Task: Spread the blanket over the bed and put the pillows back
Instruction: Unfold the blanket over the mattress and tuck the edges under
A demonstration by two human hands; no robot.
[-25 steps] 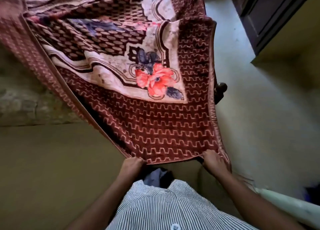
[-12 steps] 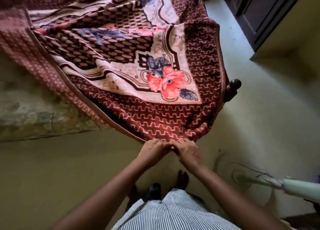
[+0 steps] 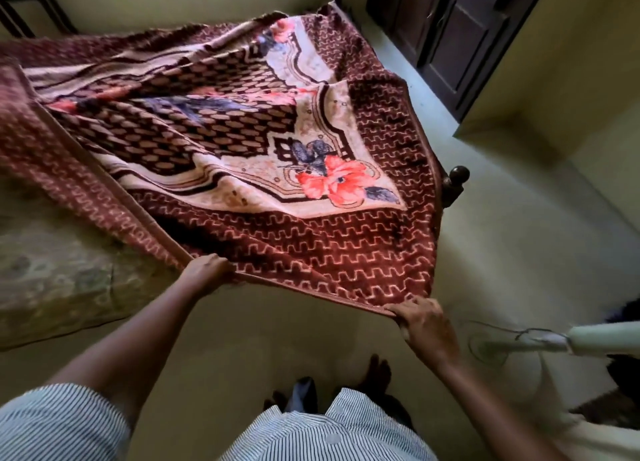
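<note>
1. Seen from above, a person stands at the foot end of a bed (image 3: 52, 280), whose mottled, pale mattress shows at the left of the frame.
2. A thick blanket (image 3: 214, 138) fills the upper and middle left of the frame. It is maroon with a pale zigzag border, a cream panel and a large red flower (image 3: 337, 185).
3. The blanket lies rumpled over the right part of the bed, its far end reaching towards the top of the frame. Its near edge is lifted clear of the mattress and stretched between the two hands.
4. The left hand (image 3: 207, 273), in the lower middle, grips the near hem with the fingers curled over the cloth.
5. The right hand (image 3: 424, 327), lower right of centre, holds the near right corner of the blanket, fingers curled round the hem. The two hands are well apart.
6. A dark, round-topped bedpost (image 3: 458, 178) stands just beside the blanket's right edge.
7. Dark wooden doors (image 3: 450, 34) stand at the upper right, above a pale floor (image 3: 519, 252).
8. A pale green, pole-shaped object (image 3: 606, 336) enters from the right edge; what it is cannot be told.
9. At the bottom edge are a striped shirt (image 3: 311, 433) and a bare foot (image 3: 376, 370).
</note>
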